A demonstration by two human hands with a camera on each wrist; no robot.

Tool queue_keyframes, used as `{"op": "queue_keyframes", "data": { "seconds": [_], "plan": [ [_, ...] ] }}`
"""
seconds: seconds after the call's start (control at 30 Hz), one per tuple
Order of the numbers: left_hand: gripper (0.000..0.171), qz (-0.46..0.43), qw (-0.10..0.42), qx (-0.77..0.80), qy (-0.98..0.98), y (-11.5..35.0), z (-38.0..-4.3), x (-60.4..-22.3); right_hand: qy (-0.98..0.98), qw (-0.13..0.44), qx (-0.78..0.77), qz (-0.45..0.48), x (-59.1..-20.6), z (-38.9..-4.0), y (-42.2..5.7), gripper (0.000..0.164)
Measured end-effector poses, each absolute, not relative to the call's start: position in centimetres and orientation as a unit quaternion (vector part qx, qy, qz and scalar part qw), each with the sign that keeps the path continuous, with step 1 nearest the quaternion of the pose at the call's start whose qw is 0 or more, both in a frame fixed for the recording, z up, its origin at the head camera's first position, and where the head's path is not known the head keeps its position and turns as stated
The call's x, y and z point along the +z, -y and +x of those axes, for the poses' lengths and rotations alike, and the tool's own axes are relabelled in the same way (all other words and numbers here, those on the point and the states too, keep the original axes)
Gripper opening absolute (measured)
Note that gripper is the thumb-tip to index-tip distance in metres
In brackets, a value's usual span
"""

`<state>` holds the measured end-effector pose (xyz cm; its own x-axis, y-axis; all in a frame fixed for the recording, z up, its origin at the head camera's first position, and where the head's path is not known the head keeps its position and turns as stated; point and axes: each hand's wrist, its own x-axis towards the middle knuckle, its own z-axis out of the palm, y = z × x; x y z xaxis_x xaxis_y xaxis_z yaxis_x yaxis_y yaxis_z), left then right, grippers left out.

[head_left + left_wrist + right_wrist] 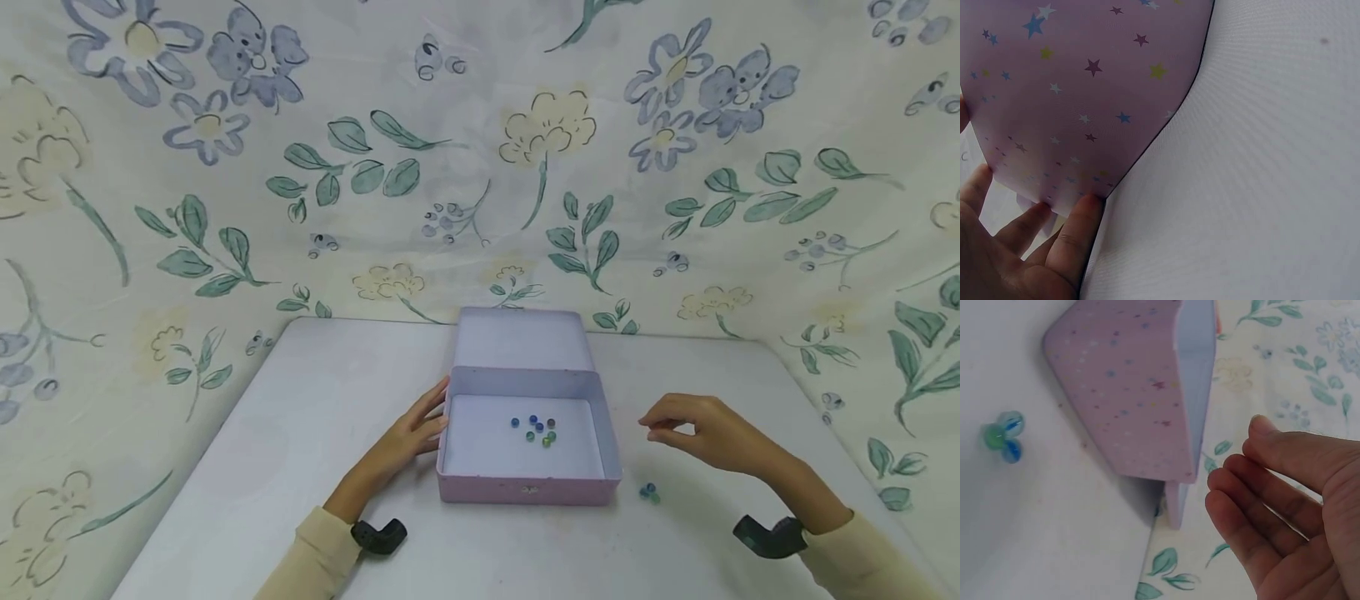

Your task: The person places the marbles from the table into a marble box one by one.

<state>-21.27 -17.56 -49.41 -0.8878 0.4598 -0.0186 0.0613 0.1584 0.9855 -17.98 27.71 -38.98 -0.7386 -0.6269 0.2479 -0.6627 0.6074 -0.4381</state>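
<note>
A pink tin box with a star print stands with its lid tipped back. Several blue, green and dark marbles lie on its pale floor. My left hand rests against the box's left side, fingertips touching the starry wall in the left wrist view. To the right of the box, my right hand is above the table, its fingers loosely bent and thumb near the index finger; no marble shows between them. Below it, a small cluster of blue and green marbles sits on the table.
The white table reaches back to a floral cloth that hangs behind it and along both sides. The raised lid stands near the table's back edge. Dark camera mounts are worn at both wrists.
</note>
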Motion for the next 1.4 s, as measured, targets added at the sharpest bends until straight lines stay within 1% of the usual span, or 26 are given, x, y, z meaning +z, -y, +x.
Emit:
{"op": "queue_keyframes", "data": {
  "seconds": [0.47,0.9,1.17,1.4],
  "plan": [
    [0.062,0.178,0.160,0.625,-0.743,17.6,-21.3,-49.4,0.890,0.022,0.301,0.342,-42.1,-16.3,-29.1,0.014],
    [0.063,0.174,0.160,0.628,-0.742,17.5,-21.4,-49.5,0.886,0.008,0.315,0.342,-44.9,-15.5,-29.3,0.015],
    [0.062,0.171,0.159,0.627,-0.743,17.6,-21.4,-49.4,0.886,0.002,0.311,0.344,-46.0,-15.4,-29.3,0.015],
    [0.063,0.177,0.161,0.629,-0.739,17.7,-21.4,-49.5,0.898,-0.029,0.301,0.320,-46.1,-15.1,-29.0,0.015]
  ]
}}
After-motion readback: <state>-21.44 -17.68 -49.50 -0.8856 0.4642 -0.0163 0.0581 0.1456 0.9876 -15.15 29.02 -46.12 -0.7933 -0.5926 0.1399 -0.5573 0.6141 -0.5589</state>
